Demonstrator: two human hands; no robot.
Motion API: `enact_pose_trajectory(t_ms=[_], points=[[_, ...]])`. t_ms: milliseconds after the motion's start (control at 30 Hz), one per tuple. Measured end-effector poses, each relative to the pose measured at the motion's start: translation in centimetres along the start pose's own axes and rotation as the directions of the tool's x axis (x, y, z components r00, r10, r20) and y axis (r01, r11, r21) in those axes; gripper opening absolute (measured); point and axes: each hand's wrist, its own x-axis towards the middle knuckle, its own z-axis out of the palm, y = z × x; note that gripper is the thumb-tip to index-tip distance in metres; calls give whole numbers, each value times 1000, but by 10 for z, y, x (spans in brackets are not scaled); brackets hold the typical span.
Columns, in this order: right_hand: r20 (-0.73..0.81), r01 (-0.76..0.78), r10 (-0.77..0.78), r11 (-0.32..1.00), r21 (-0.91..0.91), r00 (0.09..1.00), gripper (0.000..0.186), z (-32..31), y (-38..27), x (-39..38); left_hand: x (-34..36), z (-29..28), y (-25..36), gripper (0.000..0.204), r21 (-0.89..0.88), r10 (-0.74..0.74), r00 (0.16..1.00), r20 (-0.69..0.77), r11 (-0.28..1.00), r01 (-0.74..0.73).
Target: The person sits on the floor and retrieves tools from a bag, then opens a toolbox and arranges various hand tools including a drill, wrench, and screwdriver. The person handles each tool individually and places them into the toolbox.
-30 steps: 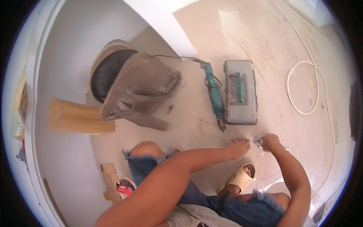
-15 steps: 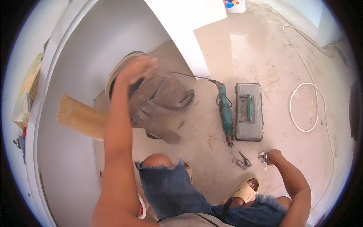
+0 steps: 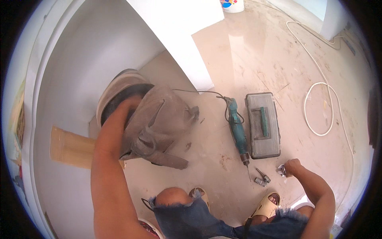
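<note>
Left hand [image 3: 128, 104] sunk into the mouth of a dusty brown tool bag [image 3: 159, 127] on the floor by the white wall; fingers hidden, so we cannot tell its grip. Right hand [image 3: 291, 167] low over the floor, closed around small metal bits [image 3: 281, 170]. Just beside it lie loose metal fittings [image 3: 261, 178]. Further out: teal power drill [image 3: 238, 133], then grey toolbox [image 3: 262, 125], white cable loop [image 3: 318, 107], cardboard piece [image 3: 69, 145] at the wall edge
</note>
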Motion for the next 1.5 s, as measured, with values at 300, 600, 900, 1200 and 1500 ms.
enact_pose_trajectory(t_ms=[300, 600, 900, 1200, 1500], points=[[-16, -18, 19, 999, 48, 1000, 27, 11, 3, 3, 7, 54, 59, 61, 45, -49, 999, -6, 998, 49], [-10, -22, 22, 1000, 23, 1000, 29, 10, 5, 9, -1, 55, 66, 61, -108, -130, 989, -75, 987, 122], [56, 11, -11, 1000, 5, 998, 39, 15, 10, 22, -41, 111, 86, 63, -475, -321, 947, 4, 833, 284], [23, 0, -1, 999, 39, 1000, 42, 11, 14, 14, -98, 59, 92, 67, -850, -530, 832, -164, 504, 153], [42, 6, -7, 999, 32, 999, 50, -9, 24, -2, -314, -190, 165, 55, -495, -494, 110, -862, 778, -387]])
